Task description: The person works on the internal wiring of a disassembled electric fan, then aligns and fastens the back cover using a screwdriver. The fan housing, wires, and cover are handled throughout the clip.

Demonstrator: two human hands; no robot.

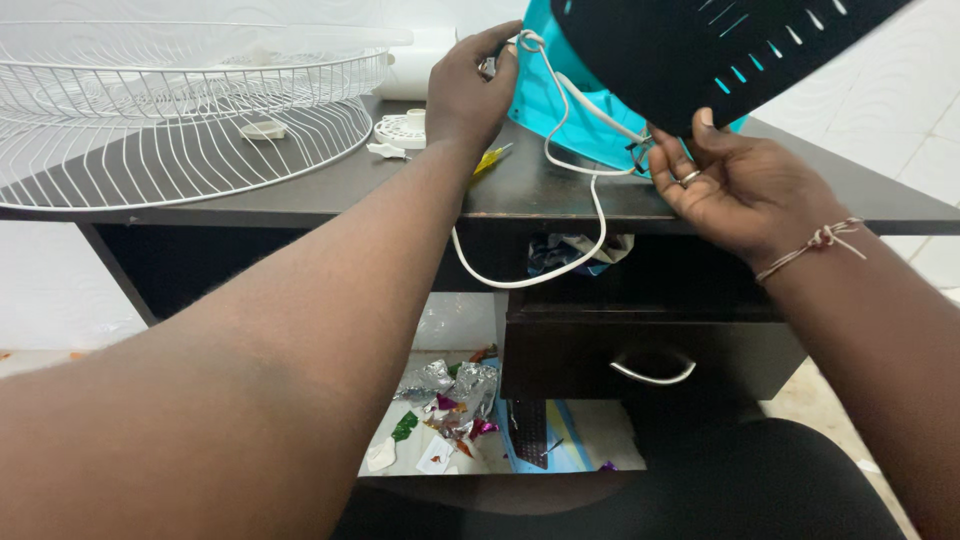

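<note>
White wire fan guards (170,120), round and domed, lie stacked at the left end of the dark wooden surface (540,190), off the fan; a small round white plastic cap (402,130) sits just beside them. Left hand (468,90) closes its fingers on the bundled white power cord (560,160) at the tilted turquoise-and-black fan base (690,50), near the front edge. Right hand (740,190), half curled, steadies the base's underside. By the look, the fan remains in pieces.
</note>
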